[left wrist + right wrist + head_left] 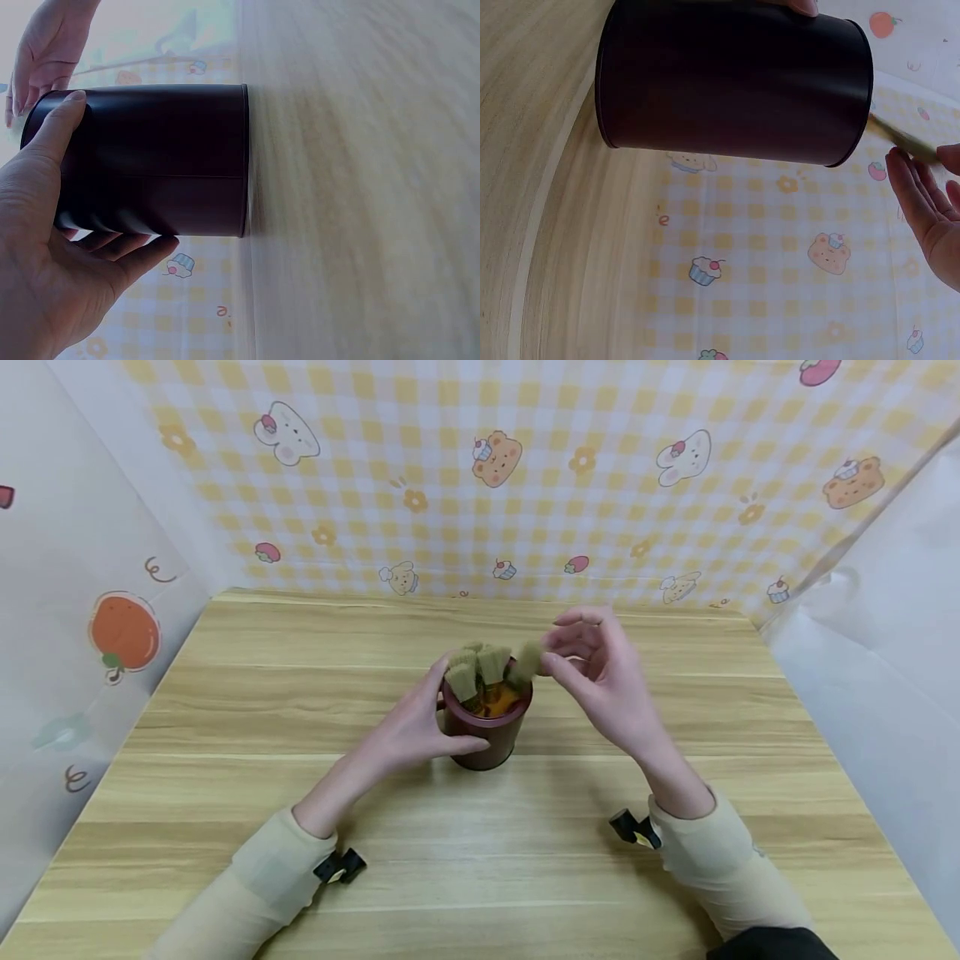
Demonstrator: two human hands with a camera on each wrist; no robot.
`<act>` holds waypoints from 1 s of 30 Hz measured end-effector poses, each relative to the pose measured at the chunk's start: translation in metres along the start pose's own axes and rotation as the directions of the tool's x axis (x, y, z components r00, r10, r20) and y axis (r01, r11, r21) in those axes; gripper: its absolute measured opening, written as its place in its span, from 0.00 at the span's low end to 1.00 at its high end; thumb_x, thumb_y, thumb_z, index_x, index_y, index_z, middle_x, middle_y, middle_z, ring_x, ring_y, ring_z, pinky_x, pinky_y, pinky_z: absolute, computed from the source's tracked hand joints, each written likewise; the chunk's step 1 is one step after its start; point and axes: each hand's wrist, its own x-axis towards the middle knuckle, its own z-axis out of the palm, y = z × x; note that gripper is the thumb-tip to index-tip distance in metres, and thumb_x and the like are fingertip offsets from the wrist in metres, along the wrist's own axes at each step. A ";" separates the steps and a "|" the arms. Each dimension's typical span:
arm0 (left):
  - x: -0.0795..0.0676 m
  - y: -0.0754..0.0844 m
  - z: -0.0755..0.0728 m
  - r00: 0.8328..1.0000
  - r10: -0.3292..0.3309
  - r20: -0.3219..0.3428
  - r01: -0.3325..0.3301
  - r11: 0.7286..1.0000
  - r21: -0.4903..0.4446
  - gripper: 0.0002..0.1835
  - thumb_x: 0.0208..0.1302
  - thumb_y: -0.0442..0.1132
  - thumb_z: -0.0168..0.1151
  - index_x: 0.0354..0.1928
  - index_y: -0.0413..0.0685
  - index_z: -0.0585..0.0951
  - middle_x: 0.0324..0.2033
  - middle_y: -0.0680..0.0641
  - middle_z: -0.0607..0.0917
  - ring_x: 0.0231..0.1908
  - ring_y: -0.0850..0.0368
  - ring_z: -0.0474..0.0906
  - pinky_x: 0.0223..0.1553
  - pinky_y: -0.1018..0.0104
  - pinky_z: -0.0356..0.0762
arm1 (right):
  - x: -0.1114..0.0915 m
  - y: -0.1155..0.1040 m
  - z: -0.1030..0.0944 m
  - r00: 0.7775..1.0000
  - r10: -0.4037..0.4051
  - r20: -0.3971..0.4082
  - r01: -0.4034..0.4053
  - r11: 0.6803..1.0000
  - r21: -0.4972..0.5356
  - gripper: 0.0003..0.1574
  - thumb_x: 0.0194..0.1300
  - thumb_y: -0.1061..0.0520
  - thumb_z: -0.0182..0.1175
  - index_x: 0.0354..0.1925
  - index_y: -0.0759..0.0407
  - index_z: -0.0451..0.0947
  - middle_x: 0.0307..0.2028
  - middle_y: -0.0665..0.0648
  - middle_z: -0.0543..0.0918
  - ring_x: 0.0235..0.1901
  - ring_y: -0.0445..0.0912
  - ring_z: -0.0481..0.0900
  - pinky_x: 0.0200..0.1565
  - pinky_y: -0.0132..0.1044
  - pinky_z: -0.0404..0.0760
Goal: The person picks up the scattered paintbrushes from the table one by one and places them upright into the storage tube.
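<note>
A dark brown cylindrical holder [485, 743] stands upright on the table, and my left hand [408, 727] grips it from the left side. In the left wrist view, the thumb lies across the holder [165, 154] near its rim, with the other fingers round the opposite side. Several brushes [492, 665] with tan, flat bristle heads stick up out of it. My right hand [603, 685] pinches another brush [529, 660] by its tan head, blurred, at the right of the rim. The right wrist view shows this brush [904, 140] edge-on, its lower part hidden by the holder.
The wood-grain table [480, 877] runs up to a yellow checked backdrop [450, 527] with cartoon prints. White sheets stand along the left [67, 693] and right [885, 635] sides. A small black device [340, 867] sits on each sleeve cuff.
</note>
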 end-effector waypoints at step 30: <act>-0.013 -0.014 -0.009 0.992 -0.088 0.089 0.068 0.977 0.204 0.60 0.64 0.64 0.67 0.82 0.70 0.33 0.83 0.52 0.46 0.82 0.46 0.47 0.79 0.40 0.55 | -0.013 0.037 -0.022 0.988 -0.037 0.148 0.091 0.921 -0.379 0.20 0.67 0.67 0.67 0.56 0.64 0.77 0.48 0.59 0.86 0.49 0.48 0.85 0.50 0.34 0.87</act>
